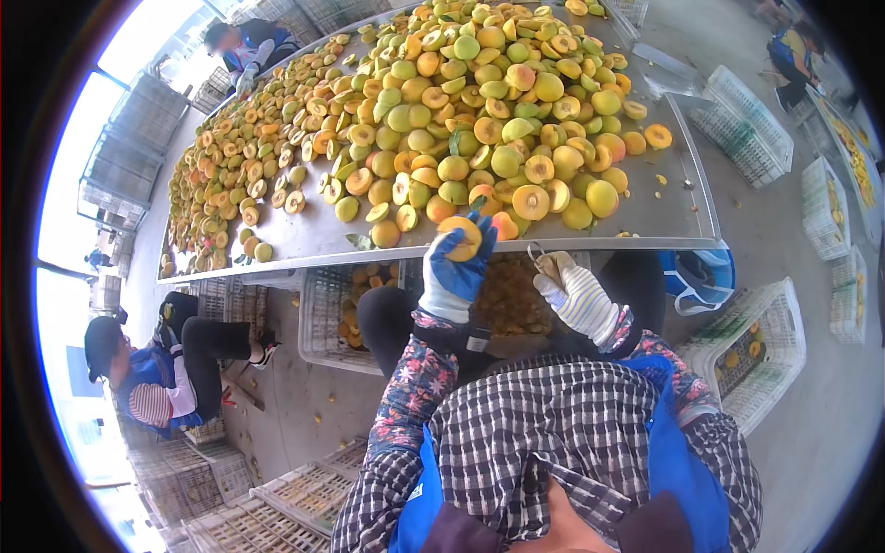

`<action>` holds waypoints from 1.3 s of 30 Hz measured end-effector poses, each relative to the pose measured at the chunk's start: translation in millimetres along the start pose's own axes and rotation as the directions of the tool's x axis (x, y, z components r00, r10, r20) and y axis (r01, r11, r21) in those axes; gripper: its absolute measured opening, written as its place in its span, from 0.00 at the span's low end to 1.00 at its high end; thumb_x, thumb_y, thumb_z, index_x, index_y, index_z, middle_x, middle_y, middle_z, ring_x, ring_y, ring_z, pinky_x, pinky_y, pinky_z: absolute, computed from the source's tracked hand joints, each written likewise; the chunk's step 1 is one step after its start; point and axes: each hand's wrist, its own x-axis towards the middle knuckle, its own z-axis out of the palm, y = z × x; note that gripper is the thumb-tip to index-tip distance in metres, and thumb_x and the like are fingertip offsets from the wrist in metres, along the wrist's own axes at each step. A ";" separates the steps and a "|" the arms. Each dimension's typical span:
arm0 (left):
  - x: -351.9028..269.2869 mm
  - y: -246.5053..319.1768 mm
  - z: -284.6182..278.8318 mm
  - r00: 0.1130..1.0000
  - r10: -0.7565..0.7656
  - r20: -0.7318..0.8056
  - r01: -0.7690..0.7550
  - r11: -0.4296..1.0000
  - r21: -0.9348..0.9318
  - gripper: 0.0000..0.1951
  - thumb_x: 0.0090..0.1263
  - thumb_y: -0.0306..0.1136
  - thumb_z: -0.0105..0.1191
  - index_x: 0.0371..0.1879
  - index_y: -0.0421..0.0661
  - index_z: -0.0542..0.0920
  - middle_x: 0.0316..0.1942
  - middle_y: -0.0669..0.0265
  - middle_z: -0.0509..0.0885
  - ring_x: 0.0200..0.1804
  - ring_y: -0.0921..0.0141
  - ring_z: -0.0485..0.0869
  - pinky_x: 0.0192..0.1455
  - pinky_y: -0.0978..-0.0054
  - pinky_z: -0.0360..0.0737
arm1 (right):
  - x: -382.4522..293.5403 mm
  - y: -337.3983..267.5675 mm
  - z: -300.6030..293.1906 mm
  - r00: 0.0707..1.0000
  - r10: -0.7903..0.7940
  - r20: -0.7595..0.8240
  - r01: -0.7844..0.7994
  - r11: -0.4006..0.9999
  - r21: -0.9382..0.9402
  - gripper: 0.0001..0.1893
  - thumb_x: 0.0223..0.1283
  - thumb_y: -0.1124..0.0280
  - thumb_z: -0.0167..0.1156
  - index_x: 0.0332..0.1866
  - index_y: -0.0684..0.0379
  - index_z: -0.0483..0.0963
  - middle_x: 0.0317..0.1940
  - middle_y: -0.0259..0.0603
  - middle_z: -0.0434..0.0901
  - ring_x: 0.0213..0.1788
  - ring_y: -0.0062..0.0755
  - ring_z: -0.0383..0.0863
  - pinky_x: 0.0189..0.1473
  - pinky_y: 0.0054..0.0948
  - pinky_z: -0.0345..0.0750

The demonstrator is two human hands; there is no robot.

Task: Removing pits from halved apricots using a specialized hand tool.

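My left hand (453,273), in a white glove with a blue coated palm, holds a yellow fruit half (462,238), peach or apricot, just above the table's near edge. A striped knit glove covers my right hand (579,298), whose fingers are closed on a small tool with a looped metal end (534,251). The loop is apart from the fruit half. Beyond both hands, a heap of whole and halved yellow-green fruit (477,104) covers much of the metal table (639,207). Below my hands is a container of brownish material (515,297), its contents not clear.
White plastic crates stand at the left under the table (339,359), to my right (788,345) and behind at the left (256,515). A blue bag or bucket (719,276) is by the right corner. One person (152,373) sits at left; another (252,52) works across the table.
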 end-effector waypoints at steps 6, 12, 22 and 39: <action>-17.9 -30.5 3.3 0.996 -0.081 0.037 0.077 0.992 0.101 0.26 0.77 0.53 0.42 0.60 0.43 0.68 0.56 0.53 0.77 0.59 0.57 0.78 0.64 0.56 0.76 | 11.9 -36.5 6.6 0.969 -0.246 -0.023 0.235 0.948 -0.216 0.16 0.67 0.60 0.57 0.49 0.63 0.68 0.31 0.52 0.82 0.32 0.56 0.82 0.34 0.46 0.78; -21.8 -39.6 12.6 0.982 0.097 0.162 -0.177 0.766 0.617 0.30 0.79 0.58 0.30 0.58 0.41 0.70 0.54 0.52 0.79 0.57 0.62 0.79 0.64 0.64 0.75 | 12.3 -27.9 13.2 0.984 -0.171 0.053 0.175 0.855 -0.489 0.20 0.66 0.57 0.55 0.50 0.66 0.69 0.23 0.53 0.80 0.26 0.55 0.82 0.29 0.49 0.77; -29.6 -43.4 6.5 0.961 0.196 0.193 -0.272 0.574 0.772 0.30 0.80 0.57 0.30 0.55 0.39 0.73 0.48 0.56 0.83 0.51 0.66 0.82 0.61 0.69 0.76 | 10.9 -17.5 13.5 0.987 -0.110 0.114 0.150 0.886 -0.438 0.20 0.66 0.57 0.55 0.47 0.67 0.69 0.25 0.57 0.80 0.28 0.57 0.82 0.30 0.50 0.77; -15.0 -35.6 13.0 1.000 0.019 0.007 -0.020 0.953 0.301 0.27 0.79 0.55 0.36 0.54 0.41 0.74 0.52 0.56 0.80 0.54 0.65 0.80 0.59 0.65 0.77 | 15.0 -7.9 18.6 0.989 -0.142 0.043 0.142 0.990 0.007 0.16 0.71 0.63 0.53 0.49 0.68 0.70 0.30 0.50 0.80 0.33 0.45 0.81 0.36 0.37 0.77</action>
